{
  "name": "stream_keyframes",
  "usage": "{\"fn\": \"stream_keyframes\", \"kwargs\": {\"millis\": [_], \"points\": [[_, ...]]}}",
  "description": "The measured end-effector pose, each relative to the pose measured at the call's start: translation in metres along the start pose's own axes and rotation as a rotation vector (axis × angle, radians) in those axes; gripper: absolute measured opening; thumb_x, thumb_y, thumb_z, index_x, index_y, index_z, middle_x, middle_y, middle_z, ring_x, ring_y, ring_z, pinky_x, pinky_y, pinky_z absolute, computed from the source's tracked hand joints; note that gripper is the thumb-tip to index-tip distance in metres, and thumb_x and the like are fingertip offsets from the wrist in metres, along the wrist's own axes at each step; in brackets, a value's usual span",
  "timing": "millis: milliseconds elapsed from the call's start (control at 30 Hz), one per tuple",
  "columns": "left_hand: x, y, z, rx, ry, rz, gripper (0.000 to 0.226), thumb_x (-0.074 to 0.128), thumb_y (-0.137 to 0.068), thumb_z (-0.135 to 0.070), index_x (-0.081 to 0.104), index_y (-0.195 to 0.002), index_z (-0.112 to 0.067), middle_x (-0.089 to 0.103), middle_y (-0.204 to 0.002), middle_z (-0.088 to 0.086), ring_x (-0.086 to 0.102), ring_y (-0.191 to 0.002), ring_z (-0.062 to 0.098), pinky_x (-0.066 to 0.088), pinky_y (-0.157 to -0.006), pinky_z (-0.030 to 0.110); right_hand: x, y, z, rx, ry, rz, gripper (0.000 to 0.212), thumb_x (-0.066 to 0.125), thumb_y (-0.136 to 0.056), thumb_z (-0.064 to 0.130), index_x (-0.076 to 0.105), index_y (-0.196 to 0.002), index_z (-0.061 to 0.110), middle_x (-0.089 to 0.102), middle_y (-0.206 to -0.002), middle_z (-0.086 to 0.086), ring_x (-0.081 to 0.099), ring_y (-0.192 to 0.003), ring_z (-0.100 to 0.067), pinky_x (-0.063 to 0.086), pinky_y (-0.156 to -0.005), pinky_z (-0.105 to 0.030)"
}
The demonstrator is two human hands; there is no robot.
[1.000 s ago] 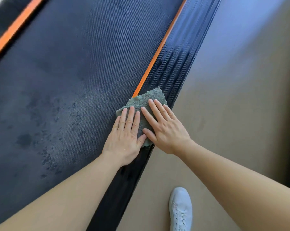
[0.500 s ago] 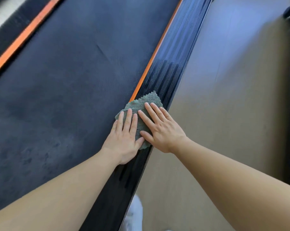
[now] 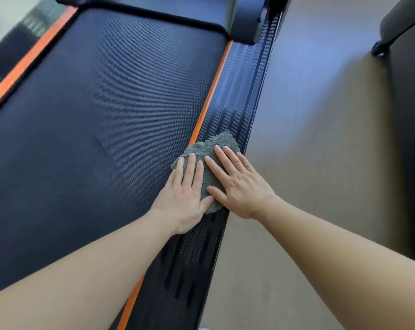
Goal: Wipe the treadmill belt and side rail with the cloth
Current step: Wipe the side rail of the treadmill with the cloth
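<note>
Left hand (image 3: 185, 194) and right hand (image 3: 240, 184), flat, slide the cloth (image 3: 211, 148) farther up the side rail (image 3: 240, 91) toward one o'clock; wiping advances.

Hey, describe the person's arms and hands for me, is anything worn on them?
Both are bare. The left hand and right hand have no gloves, rings or visible nail polish. The left forearm and right forearm show no sleeve, watch or bracelet as far as the frame reaches.
</note>
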State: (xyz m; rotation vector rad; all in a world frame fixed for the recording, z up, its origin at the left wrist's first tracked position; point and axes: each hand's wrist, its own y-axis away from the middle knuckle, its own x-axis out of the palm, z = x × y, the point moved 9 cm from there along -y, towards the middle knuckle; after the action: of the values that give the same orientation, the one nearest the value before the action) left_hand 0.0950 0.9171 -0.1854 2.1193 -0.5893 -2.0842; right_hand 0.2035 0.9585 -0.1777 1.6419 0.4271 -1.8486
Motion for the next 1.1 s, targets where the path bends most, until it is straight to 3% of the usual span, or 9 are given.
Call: {"fn": "stream_keyframes", "kwargs": {"millis": [200,467,633,900,1100], "points": [[-0.032,-0.089,0.004,-0.005,0.010,-0.048,0.089,-0.005,-0.090,-0.065,-0.010,-0.156,-0.004,-0.019,-0.164,0.019,-0.017,-0.151,0.036,0.006,-0.124,0.047,-0.020,-0.059,-0.066,0.025,-0.022,-0.042,0.067,0.015,-0.102,0.059,0.001,-0.159,0.027,-0.008,-0.167,-0.004,-0.013,-0.153,-0.018,-0.008,-0.124,-0.039],[-0.088,-0.257,0.013,-0.103,0.075,-0.048,0.081,0.014,-0.100,-0.059,-0.012,-0.156,-0.006,-0.022,-0.163,0.016,-0.018,-0.151,0.033,0.000,-0.124,0.047,-0.059,-0.180,-0.194,0.007,0.034,-0.002,0.065,0.012,-0.102,0.055,-0.001,-0.159,0.026,-0.011,-0.167,-0.005,-0.013,-0.153,-0.020,-0.008,-0.123,-0.037],[-0.110,-0.315,0.014,-0.131,0.081,-0.017,0.080,0.016,-0.102,-0.057,-0.013,-0.156,-0.007,-0.023,-0.163,0.014,-0.019,-0.151,0.033,-0.001,-0.124,0.046,-0.073,-0.222,-0.241,-0.018,0.071,0.017,0.066,0.011,-0.102,0.056,-0.002,-0.159,0.025,-0.010,-0.167,-0.005,-0.012,-0.153,-0.020,-0.007,-0.124,-0.039],[-0.121,-0.332,0.013,-0.208,0.114,-0.035,0.075,0.015,-0.103,-0.054,-0.013,-0.157,-0.008,-0.021,-0.164,0.012,-0.018,-0.152,0.030,-0.001,-0.124,0.046,-0.081,-0.245,-0.262,-0.062,0.056,0.013,0.066,0.014,-0.102,0.056,0.004,-0.159,0.024,-0.002,-0.167,-0.008,-0.005,-0.154,-0.024,-0.002,-0.124,-0.043],[-0.101,-0.254,0.003,-0.242,0.134,-0.128,0.073,0.018,-0.104,-0.050,-0.004,-0.158,-0.006,-0.012,-0.166,0.013,-0.012,-0.153,0.029,0.003,-0.124,0.045,-0.064,-0.192,-0.205,-0.102,0.048,0.028,0.066,0.009,-0.101,0.052,0.005,-0.159,0.023,-0.003,-0.167,-0.012,-0.009,-0.153,-0.027,-0.001,-0.124,-0.048]]}}
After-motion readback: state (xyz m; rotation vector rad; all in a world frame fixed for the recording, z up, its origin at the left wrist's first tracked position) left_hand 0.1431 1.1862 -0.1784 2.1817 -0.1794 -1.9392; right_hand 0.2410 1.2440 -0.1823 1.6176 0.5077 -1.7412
